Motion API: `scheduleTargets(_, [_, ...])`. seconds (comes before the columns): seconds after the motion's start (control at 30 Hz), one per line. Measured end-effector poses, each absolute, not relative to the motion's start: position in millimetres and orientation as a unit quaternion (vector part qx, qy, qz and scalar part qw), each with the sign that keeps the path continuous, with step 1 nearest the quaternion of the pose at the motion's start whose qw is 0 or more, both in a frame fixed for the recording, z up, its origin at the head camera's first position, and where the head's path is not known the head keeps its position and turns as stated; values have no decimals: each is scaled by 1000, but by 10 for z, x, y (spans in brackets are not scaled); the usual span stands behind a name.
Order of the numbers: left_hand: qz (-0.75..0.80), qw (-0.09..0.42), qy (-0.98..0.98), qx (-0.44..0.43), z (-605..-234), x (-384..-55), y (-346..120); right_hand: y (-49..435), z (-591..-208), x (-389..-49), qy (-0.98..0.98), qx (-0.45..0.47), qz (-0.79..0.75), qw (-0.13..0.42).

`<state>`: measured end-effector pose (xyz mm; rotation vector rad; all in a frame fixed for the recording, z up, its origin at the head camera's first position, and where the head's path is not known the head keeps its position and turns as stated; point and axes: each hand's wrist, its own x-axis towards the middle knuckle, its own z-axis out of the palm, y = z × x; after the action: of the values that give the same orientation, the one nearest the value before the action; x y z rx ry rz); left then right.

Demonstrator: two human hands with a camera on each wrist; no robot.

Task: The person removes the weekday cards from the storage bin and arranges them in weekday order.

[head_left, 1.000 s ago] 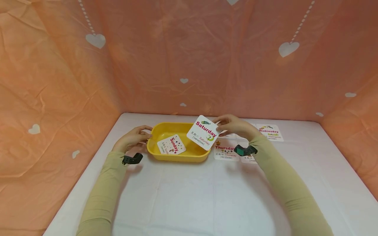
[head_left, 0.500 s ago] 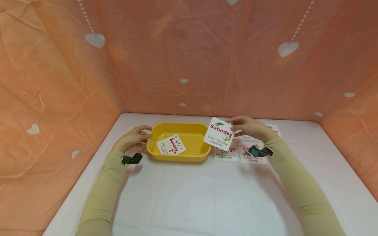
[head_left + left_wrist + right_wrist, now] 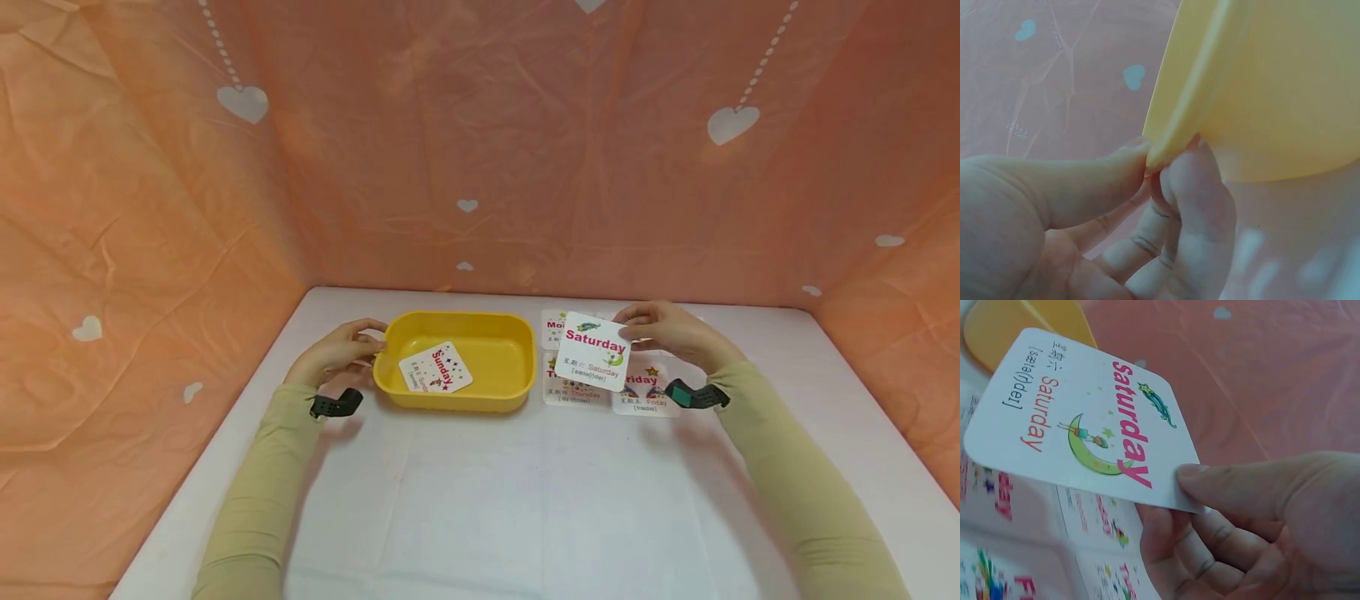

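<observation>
My left hand (image 3: 337, 350) pinches the rim of a yellow plastic tray (image 3: 491, 358) at its left end, thumb on one side and fingers on the other, as the left wrist view shows. Inside the tray lies a tilted Sunday card (image 3: 437, 367). Right of the tray, my right hand (image 3: 667, 332) holds a white Saturday card (image 3: 592, 352) by its edge between thumb and fingers. That card hangs raised over the laid-out cards, partly covering the Monday card (image 3: 553, 327) and the Thursday card (image 3: 576, 397).
A Friday card (image 3: 647, 396) lies beside the Thursday card, near my right wrist. Cards in the back row are partly hidden by my right hand. The white table (image 3: 465, 492) meets an orange cloth backdrop (image 3: 480, 167) with white hearts at its far edge.
My right hand has carried the Saturday card rightward, from over the tray's right end to above the laid-out cards. The card has turned more level. My left hand and the tray have stayed put.
</observation>
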<state>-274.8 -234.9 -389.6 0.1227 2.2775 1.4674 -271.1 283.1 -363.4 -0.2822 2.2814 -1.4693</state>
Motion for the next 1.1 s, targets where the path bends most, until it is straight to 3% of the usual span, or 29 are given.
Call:
scheduleTargets(0.43, [525, 214, 823, 39, -3902, -2747, -2334, 3419, -3741, -2511, 826, -55, -532, 176])
scheduleTargets(1.1, [525, 216, 823, 36, -3883, -2719, -2345, 4104, -3993, -2266, 862, 0, -475, 178])
